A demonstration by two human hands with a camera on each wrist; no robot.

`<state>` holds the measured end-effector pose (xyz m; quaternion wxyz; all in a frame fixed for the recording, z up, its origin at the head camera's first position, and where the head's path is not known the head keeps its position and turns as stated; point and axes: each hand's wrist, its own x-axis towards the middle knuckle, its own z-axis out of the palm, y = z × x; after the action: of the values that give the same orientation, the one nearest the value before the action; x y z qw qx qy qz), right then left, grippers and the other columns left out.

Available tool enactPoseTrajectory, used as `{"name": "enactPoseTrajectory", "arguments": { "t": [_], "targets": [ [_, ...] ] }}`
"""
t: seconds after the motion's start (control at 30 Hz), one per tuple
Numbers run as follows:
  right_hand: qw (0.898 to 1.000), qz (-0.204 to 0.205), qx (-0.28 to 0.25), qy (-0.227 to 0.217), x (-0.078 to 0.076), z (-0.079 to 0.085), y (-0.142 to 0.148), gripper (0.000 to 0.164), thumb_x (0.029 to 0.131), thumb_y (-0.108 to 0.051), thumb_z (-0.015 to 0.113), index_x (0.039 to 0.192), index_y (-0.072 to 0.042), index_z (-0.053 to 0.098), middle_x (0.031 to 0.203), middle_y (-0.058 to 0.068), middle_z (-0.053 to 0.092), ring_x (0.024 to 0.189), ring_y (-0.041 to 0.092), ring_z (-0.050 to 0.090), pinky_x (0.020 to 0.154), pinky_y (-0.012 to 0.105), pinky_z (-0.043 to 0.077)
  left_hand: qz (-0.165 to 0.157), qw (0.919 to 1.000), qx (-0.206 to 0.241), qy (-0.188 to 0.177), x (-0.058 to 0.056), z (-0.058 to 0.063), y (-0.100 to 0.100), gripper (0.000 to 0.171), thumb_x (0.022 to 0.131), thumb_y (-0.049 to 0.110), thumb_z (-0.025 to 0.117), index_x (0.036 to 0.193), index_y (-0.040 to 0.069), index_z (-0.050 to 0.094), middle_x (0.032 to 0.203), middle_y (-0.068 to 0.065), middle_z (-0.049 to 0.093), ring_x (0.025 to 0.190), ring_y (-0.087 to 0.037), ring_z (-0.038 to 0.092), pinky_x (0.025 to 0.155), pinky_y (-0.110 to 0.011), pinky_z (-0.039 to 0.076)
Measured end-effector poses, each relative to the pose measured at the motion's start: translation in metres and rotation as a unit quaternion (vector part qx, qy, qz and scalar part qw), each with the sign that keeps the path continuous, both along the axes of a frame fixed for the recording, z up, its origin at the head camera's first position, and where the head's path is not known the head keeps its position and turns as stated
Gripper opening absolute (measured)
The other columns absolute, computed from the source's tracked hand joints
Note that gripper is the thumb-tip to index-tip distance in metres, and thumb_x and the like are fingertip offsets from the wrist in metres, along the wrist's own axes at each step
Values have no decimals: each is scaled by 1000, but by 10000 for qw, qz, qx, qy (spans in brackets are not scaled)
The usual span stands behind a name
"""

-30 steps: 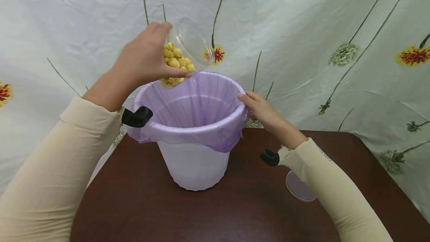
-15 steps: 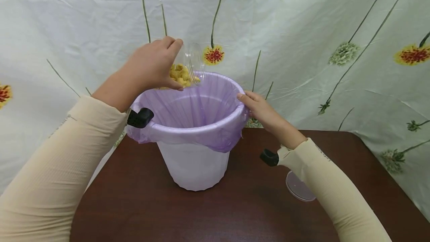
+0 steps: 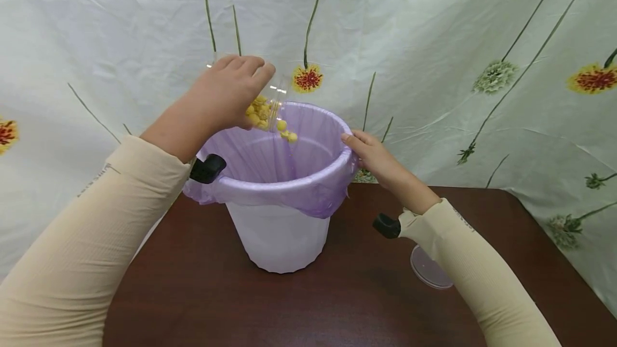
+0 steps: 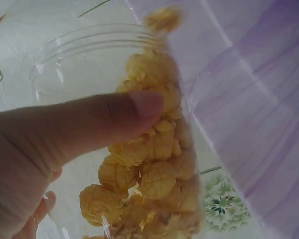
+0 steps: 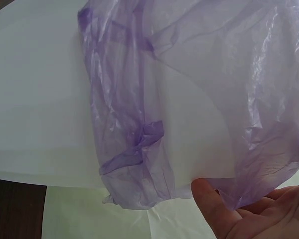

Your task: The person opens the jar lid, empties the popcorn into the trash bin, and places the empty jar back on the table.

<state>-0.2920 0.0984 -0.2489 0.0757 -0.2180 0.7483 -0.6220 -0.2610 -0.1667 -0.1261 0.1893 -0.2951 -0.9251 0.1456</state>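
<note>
My left hand (image 3: 224, 98) grips a clear plastic jar (image 3: 280, 90) of yellow popcorn (image 3: 258, 111), tipped mouth-down to the right above a white trash can (image 3: 284, 237). A few pieces are dropping from its mouth into the can. In the left wrist view, the thumb (image 4: 109, 117) lies across the jar's side, and much popcorn is still inside. A purple bag (image 3: 323, 200) lines the can and folds over its rim. At the can's right side, my right hand (image 3: 378, 159) holds the lined rim, thumb on top; the right wrist view shows fingers (image 5: 214, 209) against the bag.
The can stands on a dark brown table (image 3: 361, 304). A round clear lid (image 3: 429, 268) lies on the table, partly behind the right sleeve (image 3: 477, 266). A floral cloth (image 3: 424, 68) hangs behind the table.
My left hand has lowered the jar and moved it right, tipping it further. Popcorn has begun falling out into the can. The right hand stays at the rim.
</note>
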Motion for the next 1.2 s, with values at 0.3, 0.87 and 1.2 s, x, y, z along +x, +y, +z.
{"name": "enactPoseTrajectory", "arguments": {
  "t": [0.3, 0.87, 1.2],
  "targets": [
    [10000, -6, 50, 0, 1, 1, 0, 48, 95, -29, 40, 133, -2, 38, 123, 21, 47, 103, 25, 50, 86, 39, 44, 97, 9986, -415, 328, 6, -1, 4, 82, 66, 4, 77, 134, 4, 32, 134, -20, 32, 126, -34, 24, 104, -51, -7],
    [10000, -47, 31, -16, 2, 2, 0, 49, 95, -30, 40, 134, -1, 37, 125, 20, 44, 108, 30, 47, 88, 41, 42, -279, 9780, -1456, 1467, 9, -1, 8, 69, 72, -10, 65, 133, 10, 40, 137, -15, 34, 129, -27, 24, 105, -44, -9],
    [9999, 122, -10, 13, 4, 2, 1, 50, 95, -31, 40, 135, -1, 36, 126, 21, 44, 110, 33, 45, 90, 42, 40, -346, 9769, -1355, 1613, 11, -2, 8, 68, 73, -8, 65, 134, 10, 40, 137, -14, 35, 129, -27, 24, 106, -45, -4]
  ]
}}
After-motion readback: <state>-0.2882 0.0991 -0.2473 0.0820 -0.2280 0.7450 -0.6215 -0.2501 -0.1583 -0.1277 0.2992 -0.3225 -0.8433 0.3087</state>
